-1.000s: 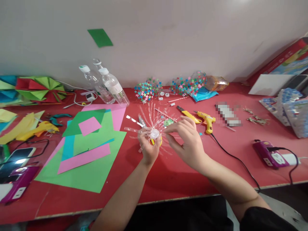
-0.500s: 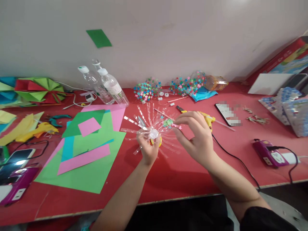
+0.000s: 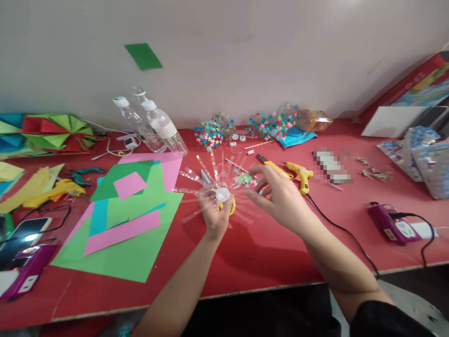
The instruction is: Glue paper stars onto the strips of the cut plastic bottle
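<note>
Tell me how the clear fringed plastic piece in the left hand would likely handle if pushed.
The plastic piece is probably light, since it looks thin and see-through. Its strips would likely bend easily, being long, narrow and splayed outward from the centre.

A large light-green paper sheet [image 3: 115, 264] lies on the red tabletop [image 3: 245, 271], a long pink paper strip [image 3: 122, 232] on top of it. Left of the sheet sit a yellow plastic glue gun [image 3: 59, 189] and a flat dark-screened phone [image 3: 34, 226]; far to its right, a purple plastic power socket [image 3: 383, 221] and small tan scraps [image 3: 377, 174], perhaps twine.
</note>
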`<state>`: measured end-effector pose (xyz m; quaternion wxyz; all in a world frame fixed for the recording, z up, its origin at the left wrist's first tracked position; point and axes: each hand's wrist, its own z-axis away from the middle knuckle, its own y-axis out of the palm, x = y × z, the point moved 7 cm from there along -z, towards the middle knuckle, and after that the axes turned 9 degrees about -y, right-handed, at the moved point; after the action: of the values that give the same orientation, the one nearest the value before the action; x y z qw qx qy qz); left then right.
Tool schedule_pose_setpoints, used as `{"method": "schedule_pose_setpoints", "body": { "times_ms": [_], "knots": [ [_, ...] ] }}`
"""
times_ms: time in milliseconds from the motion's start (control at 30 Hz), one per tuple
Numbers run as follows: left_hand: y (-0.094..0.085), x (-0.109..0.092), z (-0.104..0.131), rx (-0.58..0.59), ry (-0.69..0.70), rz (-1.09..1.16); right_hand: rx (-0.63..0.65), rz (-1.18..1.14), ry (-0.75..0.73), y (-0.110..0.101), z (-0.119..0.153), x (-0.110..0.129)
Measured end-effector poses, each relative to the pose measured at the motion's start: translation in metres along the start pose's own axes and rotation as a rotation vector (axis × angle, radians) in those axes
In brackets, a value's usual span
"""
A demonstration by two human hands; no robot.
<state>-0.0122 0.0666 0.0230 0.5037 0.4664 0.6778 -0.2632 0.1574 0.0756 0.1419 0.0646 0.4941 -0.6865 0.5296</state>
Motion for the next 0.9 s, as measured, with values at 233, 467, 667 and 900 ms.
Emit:
{"method": "schedule_pose_setpoints", "body": {
  "times_ms": [233,467,667,900],
  "knots": [
    [0.005,-0.001,0.001,0.056,-0.029,0.017,-0.106,-0.085,-0.104,0.007,0.000,0.000],
    [0.009,0.006,0.007,0.148,-0.003,0.052,-0.149,-0.045,-0.184,-0.002,-0.003,0.000],
    [0.008,0.008,0.011,0.181,0.028,-0.011,-0.152,-0.056,-0.182,-0.006,-0.003,-0.006],
    [0.007,0.003,0.008,0.126,0.060,0.016,-0.197,0.012,-0.130,-0.018,-0.005,-0.007]
  ]
}}
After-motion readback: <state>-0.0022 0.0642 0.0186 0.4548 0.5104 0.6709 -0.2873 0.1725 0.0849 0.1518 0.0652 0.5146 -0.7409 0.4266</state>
